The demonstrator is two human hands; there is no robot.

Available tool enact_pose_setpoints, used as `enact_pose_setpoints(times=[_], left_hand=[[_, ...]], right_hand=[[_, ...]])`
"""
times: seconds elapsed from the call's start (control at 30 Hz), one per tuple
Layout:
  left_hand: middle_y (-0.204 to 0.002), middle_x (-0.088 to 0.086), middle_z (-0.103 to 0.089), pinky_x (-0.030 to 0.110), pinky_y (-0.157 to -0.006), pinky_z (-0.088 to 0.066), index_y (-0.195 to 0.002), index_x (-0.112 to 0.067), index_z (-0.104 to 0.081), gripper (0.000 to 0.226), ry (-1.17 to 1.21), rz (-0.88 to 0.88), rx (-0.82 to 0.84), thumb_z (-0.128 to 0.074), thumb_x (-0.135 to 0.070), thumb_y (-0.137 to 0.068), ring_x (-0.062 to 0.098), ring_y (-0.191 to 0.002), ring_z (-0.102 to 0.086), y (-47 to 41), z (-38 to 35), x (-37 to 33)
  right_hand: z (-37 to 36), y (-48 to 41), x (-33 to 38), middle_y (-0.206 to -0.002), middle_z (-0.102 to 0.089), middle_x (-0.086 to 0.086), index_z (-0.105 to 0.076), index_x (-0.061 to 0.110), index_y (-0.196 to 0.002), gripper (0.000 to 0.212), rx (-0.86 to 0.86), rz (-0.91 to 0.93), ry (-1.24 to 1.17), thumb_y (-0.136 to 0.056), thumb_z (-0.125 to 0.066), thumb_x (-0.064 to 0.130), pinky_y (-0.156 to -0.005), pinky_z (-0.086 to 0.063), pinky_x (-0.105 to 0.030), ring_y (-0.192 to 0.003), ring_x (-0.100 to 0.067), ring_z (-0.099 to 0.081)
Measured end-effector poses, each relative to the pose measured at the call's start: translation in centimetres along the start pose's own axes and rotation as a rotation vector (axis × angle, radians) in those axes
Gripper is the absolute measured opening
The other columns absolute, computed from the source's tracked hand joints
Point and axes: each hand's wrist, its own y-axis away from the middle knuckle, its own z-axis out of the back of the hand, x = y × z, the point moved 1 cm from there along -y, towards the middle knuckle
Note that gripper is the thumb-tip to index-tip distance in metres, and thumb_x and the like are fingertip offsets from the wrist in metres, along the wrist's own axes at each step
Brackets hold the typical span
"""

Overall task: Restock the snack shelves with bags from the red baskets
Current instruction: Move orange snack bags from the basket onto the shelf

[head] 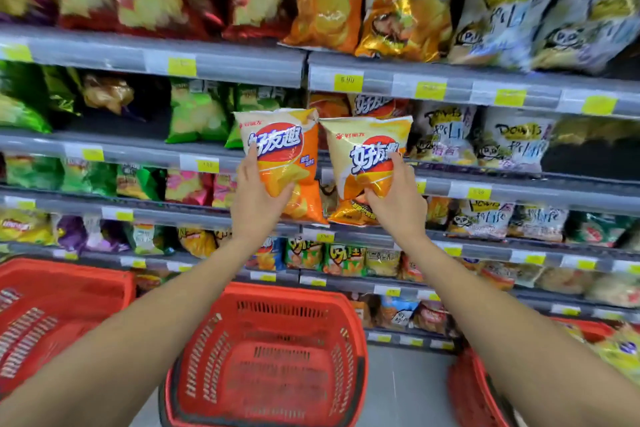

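My left hand (pixel 254 199) grips an orange chip bag (pixel 284 152) by its lower left side, held upright in front of the shelves. My right hand (pixel 396 199) grips a pale yellow and orange chip bag (pixel 367 156) from its lower right. The two bags are side by side, almost touching, level with the second shelf (pixel 346 81), where like orange bags (pixel 377 106) stand behind them. Below my arms sits a red basket (pixel 270 357) with nothing in it.
Another red basket (pixel 52 305) stands at the left and a third (pixel 474 388) at the right, holding yellow bags (pixel 620 347). Shelves packed with snack bags fill the view. A dark gap (pixel 588 146) opens at the right of the second shelf.
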Motion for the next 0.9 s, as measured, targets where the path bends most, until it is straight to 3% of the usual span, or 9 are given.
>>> enact_pose_setpoints(times=[0.1, 0.2, 0.43, 0.63, 0.77, 0.9], left_hand=[[-0.151, 0.004, -0.029, 0.030, -0.078, -0.041, -0.153, -0.030, -0.005, 0.092, 0.020, -0.029, -0.029, -0.067, -0.041, -0.085, 0.019, -0.114, -0.049, -2.6, 1.1, -2.9], [-0.151, 0.001, -0.029, 0.042, -0.088, -0.045, -0.152, -0.030, -0.008, 0.092, 0.062, -0.062, -0.064, -0.068, -0.042, -0.083, 0.021, -0.131, -0.041, -5.6, 2.0, -5.2], [-0.152, -0.002, -0.029, 0.042, -0.092, -0.043, -0.152, -0.030, -0.014, 0.088, 0.087, -0.172, -0.137, -0.066, -0.047, -0.083, 0.019, -0.133, -0.039, -12.4, 2.9, -10.6], [-0.149, 0.000, -0.032, 0.033, -0.087, -0.041, -0.150, -0.032, -0.019, 0.084, 0.073, -0.297, -0.212, -0.066, -0.046, -0.083, 0.017, -0.129, -0.042, -17.0, 2.4, -14.4], [-0.151, 0.006, -0.029, 0.050, -0.095, -0.044, -0.149, -0.034, -0.019, 0.082, 0.051, -0.304, -0.235, -0.065, -0.048, -0.083, 0.026, -0.130, -0.043, -20.0, 1.1, -16.4], [-0.154, 0.012, -0.022, 0.053, -0.102, -0.035, -0.151, -0.033, -0.015, 0.082, 0.056, -0.253, -0.228, -0.063, -0.046, -0.086, 0.034, -0.133, -0.034, -21.5, -0.8, -17.0]], right_hand=[[2.5, -2.4, 1.9, -0.144, -0.037, 0.001, -0.022, 0.027, -0.149, 0.072, -0.080, 0.039, -0.018, -0.089, -0.062, 0.037, -0.066, -0.042, -0.031, -0.116, -0.022, -0.053], [4.6, -5.0, 3.7, -0.142, -0.038, 0.000, -0.021, 0.028, -0.149, 0.074, -0.159, 0.059, -0.023, -0.089, -0.062, 0.038, -0.066, -0.045, -0.031, -0.113, -0.023, -0.054], [8.7, -10.5, 6.7, -0.145, -0.039, 0.001, -0.019, 0.029, -0.150, 0.077, -0.344, 0.076, -0.019, -0.087, -0.062, 0.045, -0.077, -0.053, -0.039, -0.120, -0.023, -0.051], [11.6, -15.5, 8.1, -0.136, -0.042, -0.002, -0.021, 0.028, -0.149, 0.075, -0.510, 0.045, -0.015, -0.088, -0.063, 0.040, -0.070, -0.049, -0.036, -0.109, -0.023, -0.056], [12.2, -18.0, 8.3, -0.137, -0.042, -0.003, -0.021, 0.027, -0.149, 0.073, -0.586, 0.061, 0.004, -0.090, -0.062, 0.038, -0.066, -0.048, -0.034, -0.112, -0.022, -0.054], [12.0, -20.3, 9.2, -0.144, -0.037, -0.010, -0.020, 0.023, -0.150, 0.070, -0.612, 0.117, 0.104, -0.093, -0.058, 0.036, -0.075, -0.049, -0.036, -0.124, -0.026, -0.045]])
